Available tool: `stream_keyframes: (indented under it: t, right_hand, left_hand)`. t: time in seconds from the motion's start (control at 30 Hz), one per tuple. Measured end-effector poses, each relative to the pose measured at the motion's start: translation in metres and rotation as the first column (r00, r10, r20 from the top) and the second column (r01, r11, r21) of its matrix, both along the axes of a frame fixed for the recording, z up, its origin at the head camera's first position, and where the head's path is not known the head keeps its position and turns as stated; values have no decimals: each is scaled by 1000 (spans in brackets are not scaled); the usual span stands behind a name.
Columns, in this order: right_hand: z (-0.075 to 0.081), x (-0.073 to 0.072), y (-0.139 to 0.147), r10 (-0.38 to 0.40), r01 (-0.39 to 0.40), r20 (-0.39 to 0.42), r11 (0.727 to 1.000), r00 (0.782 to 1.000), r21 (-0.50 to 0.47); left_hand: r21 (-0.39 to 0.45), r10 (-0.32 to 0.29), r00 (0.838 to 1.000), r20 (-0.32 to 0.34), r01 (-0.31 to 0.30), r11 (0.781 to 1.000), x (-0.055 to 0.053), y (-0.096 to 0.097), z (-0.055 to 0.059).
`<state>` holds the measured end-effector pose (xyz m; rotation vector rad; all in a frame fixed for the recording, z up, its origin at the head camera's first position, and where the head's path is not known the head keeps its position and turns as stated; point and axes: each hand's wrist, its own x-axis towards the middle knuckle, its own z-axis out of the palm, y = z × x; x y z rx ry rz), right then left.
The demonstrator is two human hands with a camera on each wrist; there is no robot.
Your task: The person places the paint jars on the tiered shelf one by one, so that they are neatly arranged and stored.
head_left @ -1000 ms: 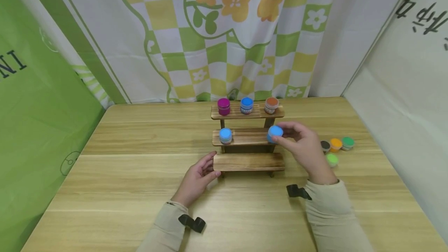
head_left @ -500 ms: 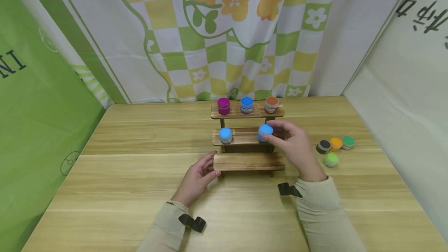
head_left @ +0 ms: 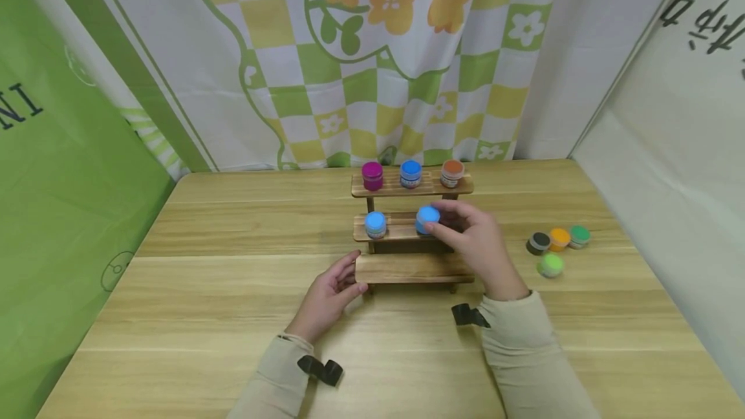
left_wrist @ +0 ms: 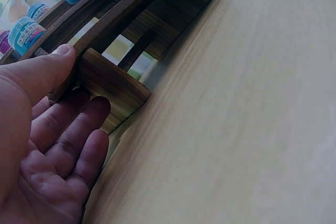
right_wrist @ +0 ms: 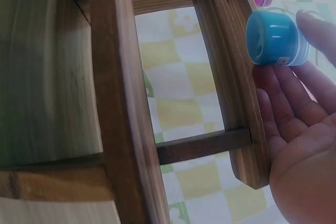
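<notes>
A three-tier wooden stand (head_left: 414, 268) stands mid-table. My left hand (head_left: 327, 299) holds the left end of its lowest tier, thumb at the front edge and fingers at the side. My right hand (head_left: 480, 241) pinches a light blue paint jar (head_left: 427, 219) between thumb and fingers at the middle tier; whether its base touches the board cannot be told. In the right wrist view the blue jar (right_wrist: 273, 38) shows close up. Another light blue jar (head_left: 375, 225) sits left on that tier. A purple jar (head_left: 372, 176), a blue jar (head_left: 410, 174) and an orange-brown jar (head_left: 451, 173) line the top tier.
On the table to the right are a black jar (head_left: 538, 243), an orange jar (head_left: 559, 238), a dark green jar (head_left: 579, 236) and a light green jar (head_left: 550, 266). A patterned curtain (head_left: 361, 89) hangs behind the wooden table (head_left: 244, 225).
My right hand has moved left along the middle tier with the light blue jar, from the right end to a little right of the middle. My left hand has stayed in place.
</notes>
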<state>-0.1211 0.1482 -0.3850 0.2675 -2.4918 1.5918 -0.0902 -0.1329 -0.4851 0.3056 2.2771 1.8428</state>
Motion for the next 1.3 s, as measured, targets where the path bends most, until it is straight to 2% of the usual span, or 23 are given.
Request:
stream_keyframes:
  t: [0.23, 0.63, 0.93, 1.3]
  right_hand:
    - [0, -1, -8, 8, -9, 7, 1000, 1000, 24]
    - [-2, -4, -17, -27, 28, -7, 995, 1000, 92]
    - [-2, -3, -21, -22, 20, 10, 993, 1000, 113]
    - [-3, -1, -22, -4, 4, 0, 991, 1000, 132]
  left_hand:
    - [-1, -3, 1000, -2, 3, 1000, -1, 0, -2]
    - [-10, -6, 1000, -5, 6, 1000, -2, -1, -1]
    - [-1, -3, 1000, -5, 3, 1000, -1, 0, 1]
    - [-6, -5, 1000, -9, 5, 1000, -2, -1, -2]
